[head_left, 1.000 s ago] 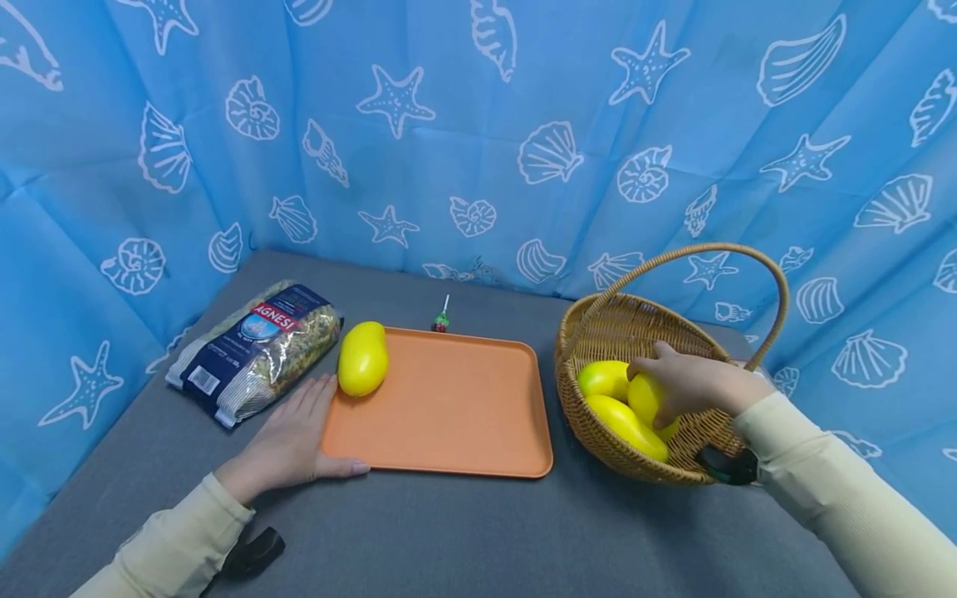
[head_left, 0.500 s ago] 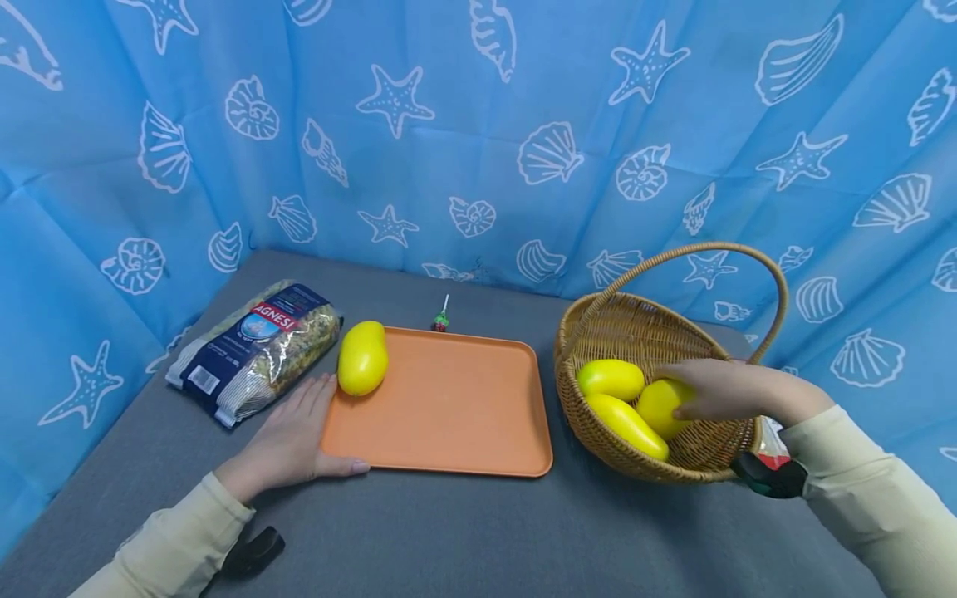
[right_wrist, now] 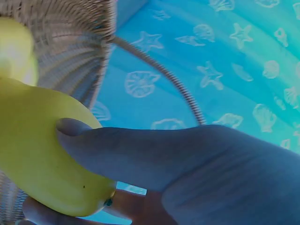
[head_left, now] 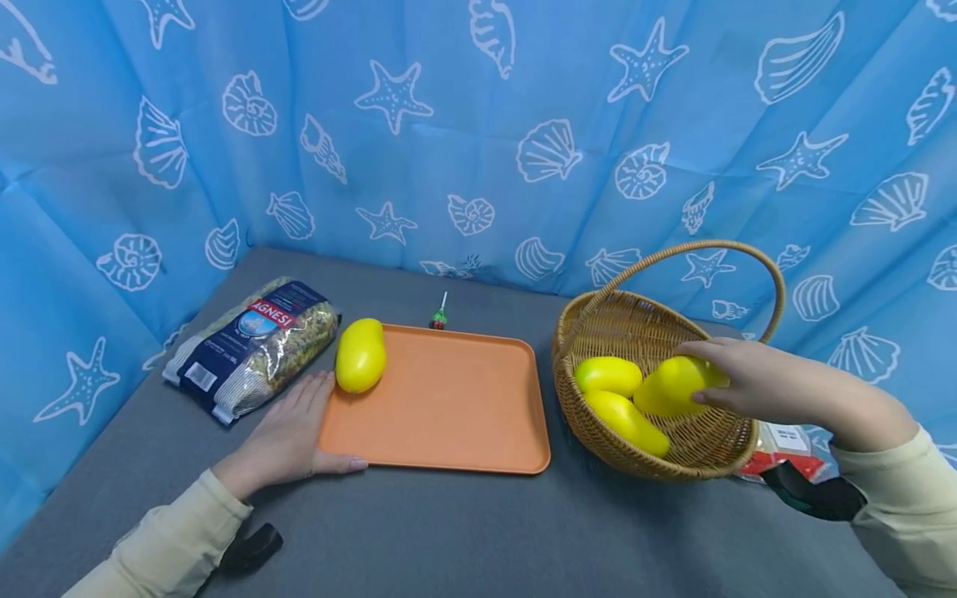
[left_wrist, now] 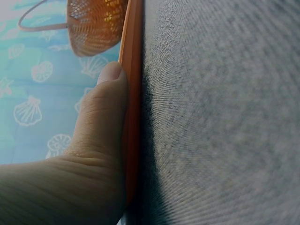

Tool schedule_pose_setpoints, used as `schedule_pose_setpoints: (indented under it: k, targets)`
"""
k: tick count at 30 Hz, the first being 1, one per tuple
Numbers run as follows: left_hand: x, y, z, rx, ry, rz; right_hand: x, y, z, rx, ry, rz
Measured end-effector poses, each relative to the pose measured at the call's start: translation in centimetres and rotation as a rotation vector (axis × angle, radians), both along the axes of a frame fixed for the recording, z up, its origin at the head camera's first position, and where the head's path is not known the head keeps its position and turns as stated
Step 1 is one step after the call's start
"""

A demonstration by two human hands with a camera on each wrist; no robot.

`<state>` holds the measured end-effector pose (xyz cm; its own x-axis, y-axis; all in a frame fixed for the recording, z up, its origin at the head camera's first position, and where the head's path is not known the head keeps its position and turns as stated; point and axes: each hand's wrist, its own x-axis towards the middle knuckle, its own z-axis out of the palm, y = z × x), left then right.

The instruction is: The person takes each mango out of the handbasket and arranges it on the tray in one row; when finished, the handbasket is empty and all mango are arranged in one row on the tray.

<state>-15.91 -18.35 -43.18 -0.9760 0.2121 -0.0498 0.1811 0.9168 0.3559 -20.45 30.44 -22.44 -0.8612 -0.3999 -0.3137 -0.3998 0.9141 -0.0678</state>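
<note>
Right hand (head_left: 758,380), gripped mango (head_left: 671,387), dark nub (right_wrist: 108,202) (wrist view only)

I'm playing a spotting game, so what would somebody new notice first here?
Probably the bright yellow fruits: one on the far left corner of the tray, two in the basket, and one gripped at the basket by the right hand. Next, perhaps, the white-patterned blue curtain behind the table.

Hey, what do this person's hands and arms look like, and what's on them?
The left hand and right hand are bare, with no gloves. Pale beige sleeves end short of the hands, with a curved black piece near each.
</note>
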Motion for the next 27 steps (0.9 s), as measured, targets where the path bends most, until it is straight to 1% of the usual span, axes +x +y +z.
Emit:
schedule_pose_setpoints:
  k: [6, 9, 13, 15, 20, 22, 25, 27]
  targets:
    - [0.0, -0.1, 0.0, -0.006, 0.008, -0.005, 1.6, -1.0, 1.6, -0.022, 0.109, 0.035]
    - [0.0, -0.1, 0.0, -0.006, 0.017, -0.009, 2.6, -1.5, 2.5, -0.036, 0.184, 0.063]
    - [0.0, 0.0, 0.2, -0.010, 0.021, -0.012, 4.1, -2.6, 3.5, -0.028, 0.270, 0.068]
    - [0.1, 0.0, 0.2, -0.013, 0.019, -0.013, 4.9, -3.3, 3.8, -0.034, 0.313, 0.084]
    - [0.1, -0.1, 0.3, -0.012, 0.015, -0.012, 6.9, -5.5, 4.0, -0.106, 0.499, 0.218]
    - [0.1, -0.1, 0.2, -0.011, 0.027, -0.015, 7.6, -6.7, 3.9, -0.143, 0.553, 0.257]
    - [0.1, -0.2, 0.1, -0.004, 0.057, -0.024, 8.2, -8.6, 3.6, -0.198, 0.557, 0.278]
    - [0.1, -0.1, -0.1, 0.004, 0.077, -0.032, 8.4, -9.7, 3.1, -0.225, 0.538, 0.283]
